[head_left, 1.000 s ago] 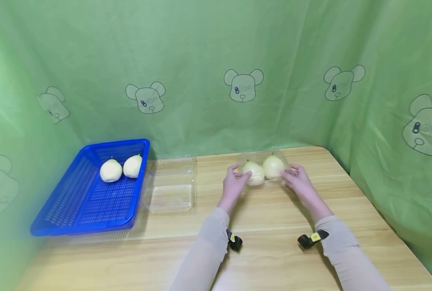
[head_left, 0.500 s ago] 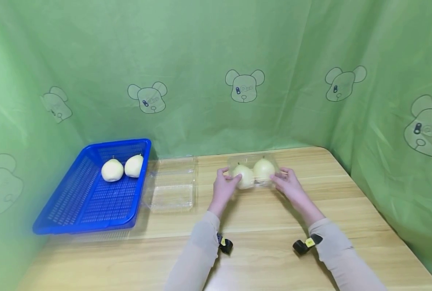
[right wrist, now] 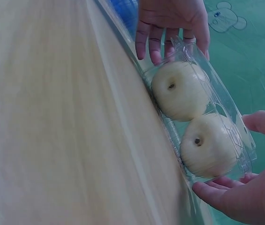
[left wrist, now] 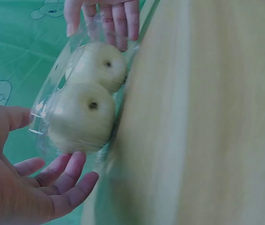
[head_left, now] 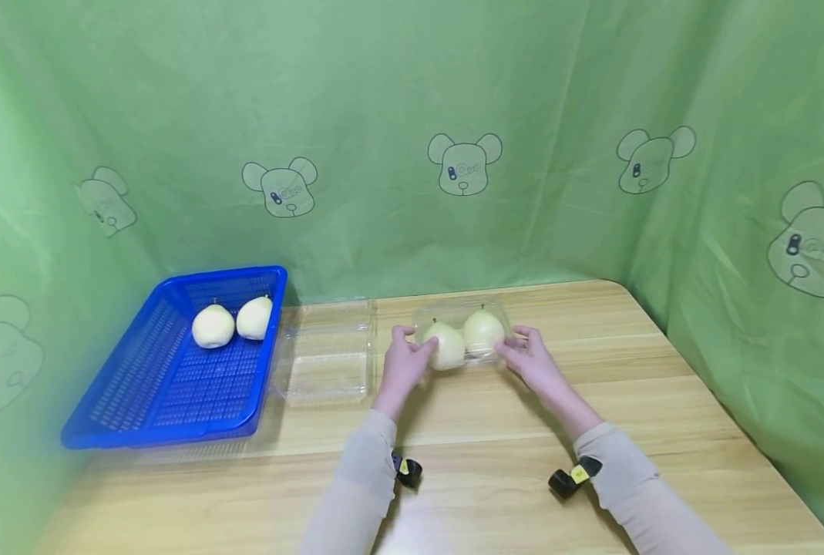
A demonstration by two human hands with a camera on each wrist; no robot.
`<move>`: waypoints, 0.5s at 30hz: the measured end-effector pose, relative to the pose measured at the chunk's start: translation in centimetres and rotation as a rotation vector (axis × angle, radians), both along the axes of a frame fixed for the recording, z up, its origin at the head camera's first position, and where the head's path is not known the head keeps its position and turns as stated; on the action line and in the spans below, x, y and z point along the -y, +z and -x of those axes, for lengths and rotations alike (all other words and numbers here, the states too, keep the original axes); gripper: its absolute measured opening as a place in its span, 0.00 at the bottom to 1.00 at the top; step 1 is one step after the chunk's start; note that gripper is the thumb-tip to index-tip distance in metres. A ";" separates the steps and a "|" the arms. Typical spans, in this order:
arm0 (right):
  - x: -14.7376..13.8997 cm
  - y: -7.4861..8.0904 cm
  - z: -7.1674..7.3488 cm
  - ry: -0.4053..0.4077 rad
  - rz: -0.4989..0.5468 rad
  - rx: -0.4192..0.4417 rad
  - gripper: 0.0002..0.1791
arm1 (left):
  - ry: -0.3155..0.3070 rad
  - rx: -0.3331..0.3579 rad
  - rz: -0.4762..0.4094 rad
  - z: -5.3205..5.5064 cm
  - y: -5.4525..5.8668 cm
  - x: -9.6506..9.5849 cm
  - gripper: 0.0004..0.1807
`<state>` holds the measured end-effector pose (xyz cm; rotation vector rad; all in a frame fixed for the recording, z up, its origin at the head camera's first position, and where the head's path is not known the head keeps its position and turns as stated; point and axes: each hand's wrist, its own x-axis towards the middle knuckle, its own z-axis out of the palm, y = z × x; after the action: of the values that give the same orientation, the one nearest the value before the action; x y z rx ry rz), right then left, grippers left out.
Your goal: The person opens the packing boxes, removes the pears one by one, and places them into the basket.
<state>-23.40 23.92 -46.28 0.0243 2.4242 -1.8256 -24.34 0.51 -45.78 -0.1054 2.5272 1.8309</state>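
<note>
A clear plastic clamshell box (head_left: 449, 310) with two pale yellow pears (head_left: 446, 348) inside is held between both hands near the back of the table. My left hand (head_left: 406, 364) grips its left end, thumb on the upper edge and fingers low on the side. At the opposite end, my right hand (head_left: 533, 365) holds it in the same way. Both wrist views show the clear plastic lid (right wrist: 221, 96) over the pears, whose dark-dotted ends (left wrist: 93, 106) face the cameras. The box is close over the wooden tabletop (head_left: 481, 478).
An unfolded clear clamshell (head_left: 328, 378) lies left of the hands. Beyond it stands a blue perforated basket (head_left: 169, 428) holding two more pears (head_left: 213, 326). Green curtains (head_left: 384, 92) with bear-head prints line the back and sides.
Both hands have carried the pear-filled box to the left and slightly toward the body, keeping their hold at each end. The basket and the other clamshell have not moved.
</note>
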 end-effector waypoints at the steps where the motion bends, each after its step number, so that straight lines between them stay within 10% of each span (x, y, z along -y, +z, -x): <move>1: 0.1 0.0 -0.1 0.000 0.000 0.003 0.45 | -0.007 0.001 0.017 0.0 0.1 0.3 0.33; 15: 0.9 -0.1 -0.5 0.057 -0.025 -0.037 0.45 | -0.039 0.055 0.093 0.2 1.4 2.6 0.30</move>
<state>-22.85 23.06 -46.38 -0.0763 2.4463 -1.7869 -24.52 -2.11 -44.34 -0.1063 2.5575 1.6738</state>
